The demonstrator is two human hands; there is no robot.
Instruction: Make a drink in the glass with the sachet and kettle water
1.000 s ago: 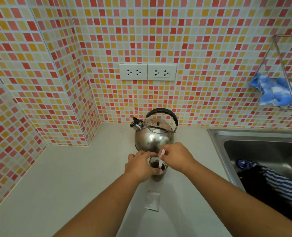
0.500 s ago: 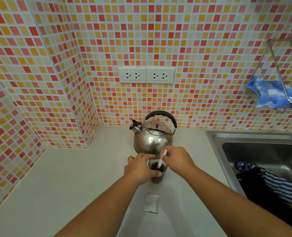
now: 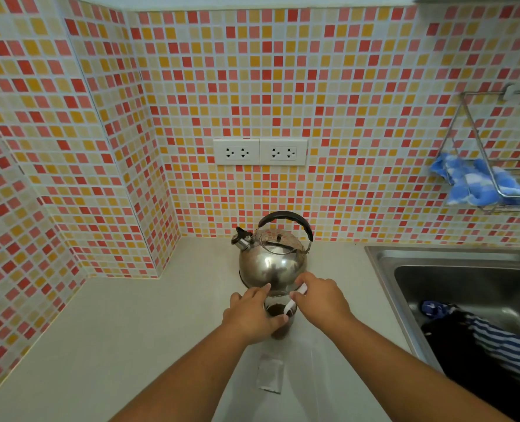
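Steel kettle [image 3: 272, 263] at the wall, black handle. Before it, small glass [image 3: 280, 315], dark brown inside, wrapped by left hand [image 3: 249, 315]. White stick [image 3: 293, 301] slanting in, pinched by right hand [image 3: 322, 301]. Flat sachet [image 3: 270, 373] nearer on counter [image 3: 115, 345].

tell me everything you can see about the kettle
The rounded polished steel kettle stands upright on the pale countertop against the tiled wall, directly behind the glass. Its arched black handle is raised over a domed lid, and a short capped spout points left. The shiny body mirrors the tiles and hands. Nothing grips it; whether the left hand brushes it cannot be told.
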